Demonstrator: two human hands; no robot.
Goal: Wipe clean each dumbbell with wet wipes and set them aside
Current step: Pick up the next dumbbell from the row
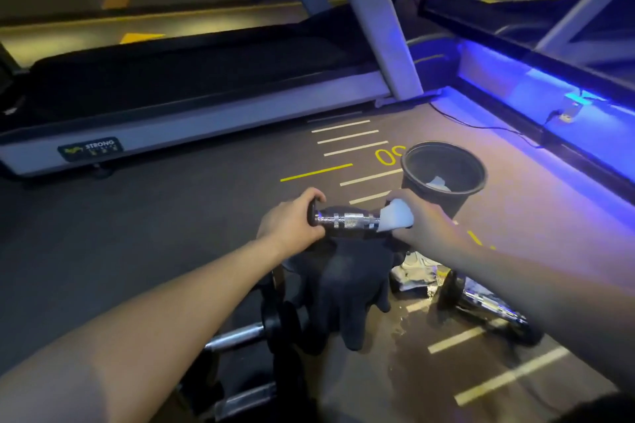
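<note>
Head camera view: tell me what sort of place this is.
Most likely a gym. A treadmill stands beside a floor painted with distance lines, and several dumbbells lie about, one dumbbell held up between both hands.

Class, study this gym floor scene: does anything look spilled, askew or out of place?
Yes. A wet patch glistens on the floor between the dark cloth and the dumbbell lying at right; it looks like spilled liquid. A crumpled wipes packet lies beside it.

Treadmill w/ STRONG label at back left. Black bin on floor nr yellow "30" marking. Dark cloth center. Blue LED strip right.
</note>
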